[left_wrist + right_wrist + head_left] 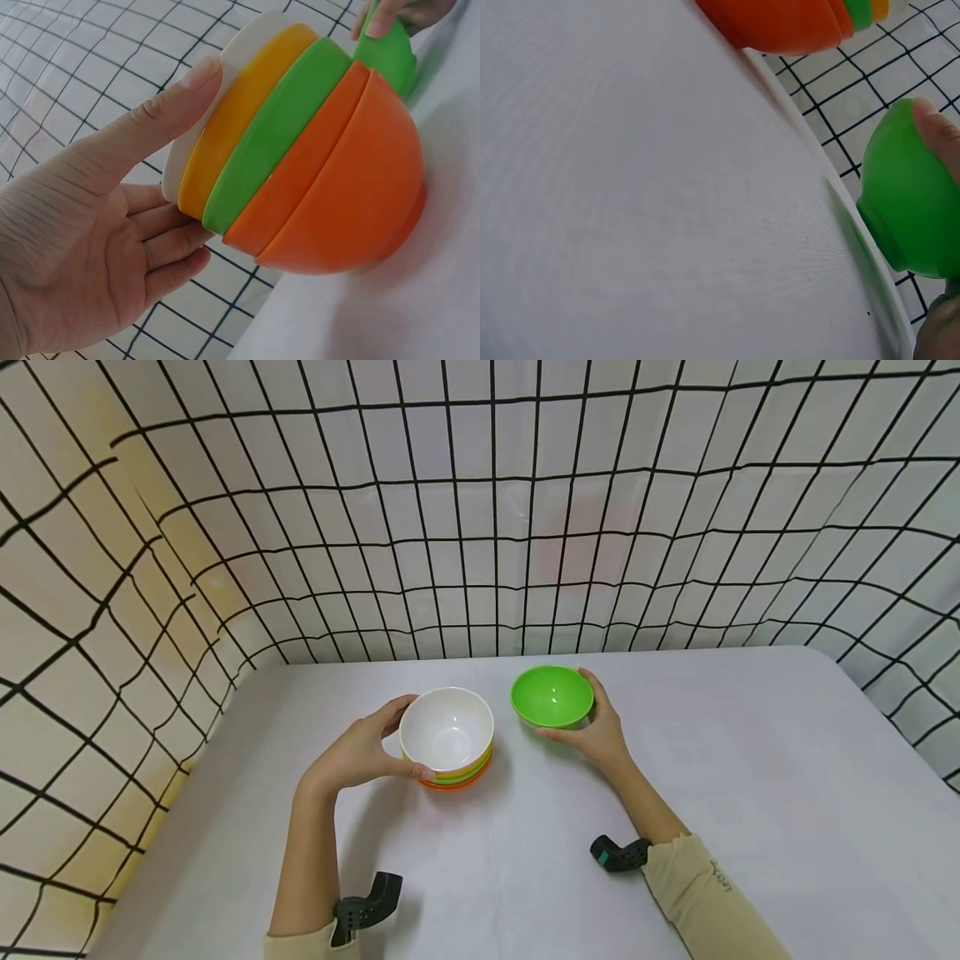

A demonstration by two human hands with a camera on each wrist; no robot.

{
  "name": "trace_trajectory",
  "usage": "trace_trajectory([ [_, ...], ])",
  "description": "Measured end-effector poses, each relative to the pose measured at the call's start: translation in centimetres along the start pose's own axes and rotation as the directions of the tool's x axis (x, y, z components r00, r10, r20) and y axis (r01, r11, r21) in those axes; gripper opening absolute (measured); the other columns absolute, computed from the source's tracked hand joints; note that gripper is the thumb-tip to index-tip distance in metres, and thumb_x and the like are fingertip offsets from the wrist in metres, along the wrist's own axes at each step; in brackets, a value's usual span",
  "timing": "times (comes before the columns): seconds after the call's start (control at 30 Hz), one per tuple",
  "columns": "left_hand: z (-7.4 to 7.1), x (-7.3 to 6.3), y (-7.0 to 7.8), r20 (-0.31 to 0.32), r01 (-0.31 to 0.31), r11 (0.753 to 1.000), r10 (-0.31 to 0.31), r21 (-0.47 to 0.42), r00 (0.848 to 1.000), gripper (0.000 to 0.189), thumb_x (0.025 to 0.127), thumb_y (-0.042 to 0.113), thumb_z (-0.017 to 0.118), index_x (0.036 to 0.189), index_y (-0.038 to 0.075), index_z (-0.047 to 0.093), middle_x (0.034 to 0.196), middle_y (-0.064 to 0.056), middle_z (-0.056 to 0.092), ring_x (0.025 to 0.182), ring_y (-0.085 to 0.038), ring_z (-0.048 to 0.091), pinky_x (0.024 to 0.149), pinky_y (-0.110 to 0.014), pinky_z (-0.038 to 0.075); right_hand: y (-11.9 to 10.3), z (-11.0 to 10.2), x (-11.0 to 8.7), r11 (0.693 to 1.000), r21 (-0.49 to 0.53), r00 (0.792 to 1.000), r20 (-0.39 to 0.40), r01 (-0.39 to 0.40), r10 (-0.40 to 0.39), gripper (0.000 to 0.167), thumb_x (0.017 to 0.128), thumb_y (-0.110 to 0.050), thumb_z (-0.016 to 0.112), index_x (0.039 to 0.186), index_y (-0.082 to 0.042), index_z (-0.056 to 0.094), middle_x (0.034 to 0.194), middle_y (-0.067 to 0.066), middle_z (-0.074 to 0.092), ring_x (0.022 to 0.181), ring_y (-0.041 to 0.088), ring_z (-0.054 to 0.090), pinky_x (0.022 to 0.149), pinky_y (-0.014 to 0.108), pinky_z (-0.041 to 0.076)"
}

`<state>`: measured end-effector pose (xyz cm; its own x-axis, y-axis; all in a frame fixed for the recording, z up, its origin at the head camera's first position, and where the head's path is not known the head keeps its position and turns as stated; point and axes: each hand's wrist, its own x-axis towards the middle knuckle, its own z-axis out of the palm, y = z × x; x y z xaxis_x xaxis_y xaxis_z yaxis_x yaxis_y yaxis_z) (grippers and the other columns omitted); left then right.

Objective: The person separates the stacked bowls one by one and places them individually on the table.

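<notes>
A stack of nested bowls (pixel 341 169) stands on the white-covered table, orange at the bottom, then green, yellow and a white bowl (pixel 447 729) on top. My left hand (pixel 367 750) holds the stack from its left side, thumb on the near side by the white rim and fingers round the far side. To the right of the stack, my right hand (pixel 596 727) grips a green bowl (pixel 551 696) by its right side, thumb in front and fingers behind. That bowl is upright with its inside bare; whether its foot touches the table I cannot tell.
The white tablecloth (pixel 480 877) spreads under both forearms. A black grid net (pixel 465 539) over white sheeting rises behind the table and along its sides. Black camera mounts (pixel 367 906) sit on both wrists.
</notes>
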<state>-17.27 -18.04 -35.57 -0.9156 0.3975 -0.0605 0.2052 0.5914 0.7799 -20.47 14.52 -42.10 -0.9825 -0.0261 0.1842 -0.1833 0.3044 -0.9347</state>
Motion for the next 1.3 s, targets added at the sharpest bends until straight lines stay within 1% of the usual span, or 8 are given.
trace_trajectory([
  [0.1, 0.0, -0.1, 0.2, 0.003, 0.009, 1.0, -0.009, -0.009, 1.0, 0.093, 0.06, 0.039, 0.085, 0.137, 0.026, 0.037, 0.138, 0.004, 0.044, 0.134, -0.021, 0.035, 0.109, -0.049, 0.028, 0.0, 0.0, 0.1, 1.0, -0.001, 1.0, -0.008, 0.005, -0.005, 0.101, 0.064, -0.005, 0.082, 0.145, -0.004, 0.02, 0.143, 0.022, 0.031, 0.134, 0.036, 0.029, 0.111, 0.047, 0.024],
  [0.23, -0.3, -0.8, 2.3, 0.014, 0.025, 1.0, -0.025, -0.018, 1.0, 0.09, 0.064, 0.027, 0.085, 0.139, 0.016, 0.036, 0.14, -0.003, 0.044, 0.134, -0.026, 0.034, 0.108, -0.05, 0.027, 0.2, 0.0, 0.1, 1.0, 0.023, 1.0, -0.016, 0.021, -0.021, 0.099, 0.064, -0.003, 0.082, 0.143, -0.003, 0.023, 0.141, 0.022, 0.033, 0.133, 0.036, 0.031, 0.111, 0.047, 0.024],
  [0.27, -0.3, -0.8, 2.3, 0.015, 0.023, 1.0, -0.023, -0.018, 1.0, 0.09, 0.064, 0.028, 0.085, 0.139, 0.017, 0.036, 0.139, -0.003, 0.044, 0.134, -0.025, 0.034, 0.108, -0.05, 0.027, 0.3, -0.1, 0.2, 0.999, 0.028, 1.0, -0.016, 0.025, -0.025, 0.099, 0.064, -0.002, 0.082, 0.143, -0.002, 0.023, 0.141, 0.022, 0.033, 0.133, 0.036, 0.031, 0.111, 0.047, 0.024],
  [0.33, -0.3, -0.7, 2.1, 0.011, 0.022, 1.0, -0.022, -0.016, 1.0, 0.091, 0.063, 0.034, 0.085, 0.138, 0.02, 0.037, 0.138, 0.001, 0.045, 0.133, -0.023, 0.035, 0.108, -0.049, 0.028, 0.3, -0.1, 0.2, 0.999, 0.035, 0.999, -0.016, 0.029, -0.028, 0.099, 0.064, -0.001, 0.082, 0.143, -0.002, 0.022, 0.141, 0.022, 0.033, 0.133, 0.036, 0.031, 0.111, 0.047, 0.024],
  [0.47, 0.1, 0.0, 0.2, -0.001, 0.015, 1.0, -0.015, -0.01, 1.0, 0.095, 0.056, 0.049, 0.084, 0.136, 0.03, 0.038, 0.136, 0.01, 0.045, 0.133, -0.017, 0.036, 0.108, -0.048, 0.029, 0.6, -0.1, 0.2, 0.999, 0.029, 1.0, -0.007, 0.026, -0.026, 0.101, 0.064, -0.001, 0.082, 0.143, -0.001, 0.021, 0.142, 0.023, 0.032, 0.132, 0.038, 0.031, 0.11, 0.049, 0.025],
  [0.77, 0.0, -0.1, 0.2, 0.0, 0.004, 1.0, -0.004, 0.002, 1.0, 0.097, 0.056, 0.047, 0.085, 0.138, 0.026, 0.037, 0.138, 0.007, 0.044, 0.133, -0.021, 0.036, 0.108, -0.048, 0.029, 3.9, -0.1, 1.2, 1.0, -0.005, 1.0, 0.009, -0.028, 0.028, 0.108, 0.062, -0.015, 0.086, 0.147, -0.016, 0.018, 0.145, 0.014, 0.031, 0.135, 0.03, 0.028, 0.111, 0.047, 0.023],
  [1.0, 0.0, 0.0, 0.2, 0.0, 0.01, 1.0, -0.01, 0.012, 1.0, 0.097, 0.056, 0.048, 0.085, 0.138, 0.026, 0.037, 0.138, 0.006, 0.044, 0.133, -0.021, 0.036, 0.108, -0.048, 0.029, 3.9, -0.2, 1.1, 0.997, -0.03, 0.997, 0.029, -0.071, 0.072, 0.112, 0.061, -0.018, 0.087, 0.147, -0.021, 0.015, 0.145, 0.016, 0.029, 0.134, 0.034, 0.027, 0.109, 0.054, 0.021],
  [1.3, 0.0, 0.0, 0.2, -0.003, 0.013, 1.0, -0.013, 0.01, 1.0, 0.098, 0.056, 0.048, 0.085, 0.138, 0.025, 0.037, 0.138, 0.007, 0.043, 0.133, -0.021, 0.036, 0.108, -0.047, 0.03, 4.1, -0.2, 1.2, 0.998, -0.016, 0.997, 0.044, -0.057, 0.057, 0.115, 0.061, -0.015, 0.086, 0.148, -0.018, 0.011, 0.147, 0.015, 0.026, 0.135, 0.034, 0.025, 0.11, 0.055, 0.02],
])
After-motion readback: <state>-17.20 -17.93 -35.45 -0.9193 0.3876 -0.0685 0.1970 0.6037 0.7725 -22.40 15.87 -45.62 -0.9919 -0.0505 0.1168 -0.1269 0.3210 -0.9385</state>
